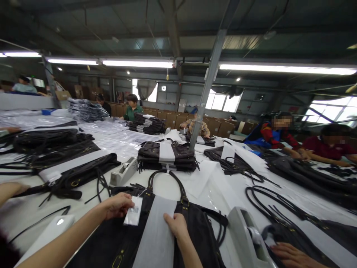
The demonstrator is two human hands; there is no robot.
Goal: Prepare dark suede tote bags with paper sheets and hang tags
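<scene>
A black handbag [199,223] lies in front of me, its looped handles pointing away from me. Down its middle runs a band of white paper [156,227]. My left hand [118,206] pinches the upper edge of a white tag [134,211] with a barcode, just left of the band. My right hand [177,225] rests on the right edge of the paper band, thumb extended and the other fingers curled; whether it grips the paper cannot be made out.
Grey tape dispensers stand at right [248,234] and behind the bag [124,171]. Stacked bags [167,156] lie beyond, beside a metal post [208,85]. Another person's hand [295,255] is at lower right, another [12,190] at left. Several people work farther back.
</scene>
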